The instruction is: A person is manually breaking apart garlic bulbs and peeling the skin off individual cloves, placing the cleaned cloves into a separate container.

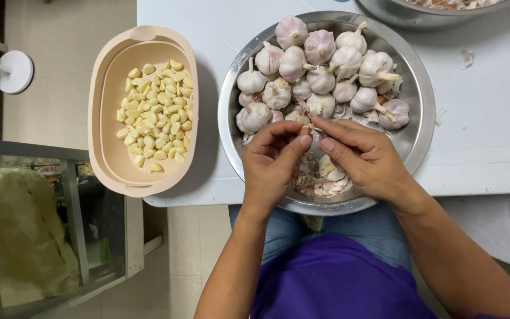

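My left hand (274, 162) and my right hand (364, 156) meet over the near half of a round steel bowl (421, 112). Their fingertips pinch one small garlic clove (309, 131) between them; most of it is hidden by the fingers. Several whole garlic bulbs (320, 71) fill the far half of the bowl. Papery peels and a loose clove (329, 177) lie in the bowl under my hands. To the left stands a beige oval tub (104, 147) holding several peeled yellow cloves (156, 115).
The bowl and tub sit on a white table (485, 136), both overhanging its near edge. A second steel bowl (408, 18) shows at the top edge. A glass-fronted cabinet (66, 224) stands low on the left, on a tiled floor.
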